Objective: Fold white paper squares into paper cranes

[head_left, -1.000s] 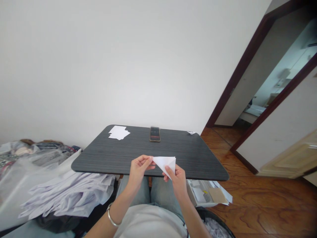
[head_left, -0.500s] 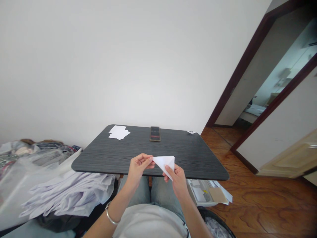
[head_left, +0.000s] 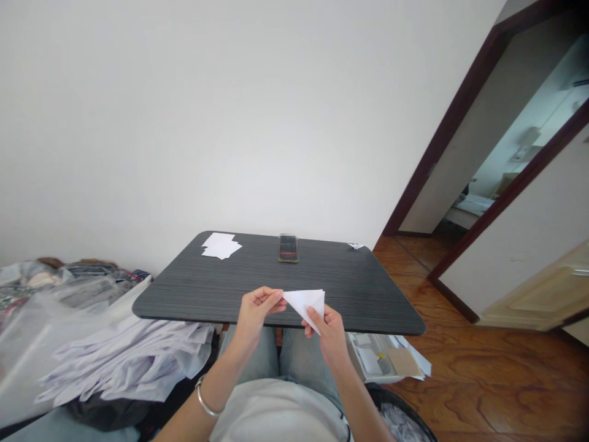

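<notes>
While both hands hover at the near edge of the table [head_left: 193, 294], I hold a folded white paper triangle [head_left: 307, 299] between them.

Grip, left hand [head_left: 254, 314]: thumb and forefinger pinched on the triangle's left tip, other fingers curled in.

Grip, right hand [head_left: 328, 334]: thumb pressed on the front face near the lower point, fingers behind the sheet, so the paper is clamped from below and to the right.

Orientation: long edge on top, roughly level; apex points down toward my lap. The paper sits over the near rim, about midway along the table's width. I cannot tell whether it touches the top.

Table top, dark grey with a wood grain:
- phone [head_left: 288, 248] lying flat at the far middle, screen blurred.
- small stack of white sheets [head_left: 221, 245] near the far left corner, slightly fanned.
- small folded paper piece [head_left: 355, 246] at the far right corner, too small to make out its form.
All three lie well apart from my hands.

A silver bangle [head_left: 202, 398] is on my left wrist. A loose heap of white paper [head_left: 133, 356] lies left of my knees. A shallow tray [head_left: 355, 362] sits below the table's right side, holding papers and a brown card [head_left: 404, 362]. An open doorway [head_left: 519, 166] is at far right.
</notes>
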Tool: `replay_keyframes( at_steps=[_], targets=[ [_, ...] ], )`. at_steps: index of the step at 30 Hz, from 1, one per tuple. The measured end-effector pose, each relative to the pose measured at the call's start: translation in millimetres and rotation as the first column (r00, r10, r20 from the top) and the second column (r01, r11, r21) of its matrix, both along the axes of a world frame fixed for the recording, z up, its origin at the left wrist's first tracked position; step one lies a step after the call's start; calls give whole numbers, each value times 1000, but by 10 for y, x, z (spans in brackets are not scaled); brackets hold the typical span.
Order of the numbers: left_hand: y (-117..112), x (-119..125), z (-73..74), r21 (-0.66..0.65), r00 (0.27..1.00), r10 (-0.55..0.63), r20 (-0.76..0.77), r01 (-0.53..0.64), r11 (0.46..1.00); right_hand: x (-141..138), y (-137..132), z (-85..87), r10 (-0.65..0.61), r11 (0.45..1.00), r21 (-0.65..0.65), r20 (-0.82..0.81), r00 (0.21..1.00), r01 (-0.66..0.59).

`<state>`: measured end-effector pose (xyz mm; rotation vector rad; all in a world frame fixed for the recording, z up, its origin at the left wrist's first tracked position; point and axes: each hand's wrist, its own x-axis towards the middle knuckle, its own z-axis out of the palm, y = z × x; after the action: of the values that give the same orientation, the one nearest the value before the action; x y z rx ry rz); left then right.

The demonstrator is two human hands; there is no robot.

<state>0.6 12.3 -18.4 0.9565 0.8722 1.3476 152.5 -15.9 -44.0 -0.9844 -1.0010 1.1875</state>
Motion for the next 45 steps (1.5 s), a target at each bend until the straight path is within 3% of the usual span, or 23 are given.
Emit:
replay_keyframes(
  at_steps=[6, 12, 17, 20, 33, 39, 45],
  targets=[
    [-17, -2, 18, 50, 998, 9, -68, -6, 999, -2, 11, -24, -14, 1000, 6, 14, 1000, 14],
    [7, -46, 25, 42, 995, 91, -26, -90, 995, 1, 12, -23, -21, 1000, 10, 32, 999, 21],
    [3, -48, 62, 59, 993, -15, -119, 23, 998, -5, 3, -22, -6, 1000, 9, 45, 999, 6],
    [-4, -32, 75, 101, 984, -23, -178, 41, 994, -9, 3, -27, -4, 1000, 14, 52, 999, 4],
    [-2, 17, -77, 197, 966, 171, -192, -133, 971, -102, 32, -85, -82, 996, 22, 48, 995, 81],
    [79, -71, -95, 164, 961, 262, -85, -246, 955, -24, 53, -124, -100, 995, 13, 29, 995, 100],
    [-3, -132, -76, 354, 910, 356, -215, -267, 896, 46, 110, -146, -37, 999, 3, 48, 998, 37]
  ],
)
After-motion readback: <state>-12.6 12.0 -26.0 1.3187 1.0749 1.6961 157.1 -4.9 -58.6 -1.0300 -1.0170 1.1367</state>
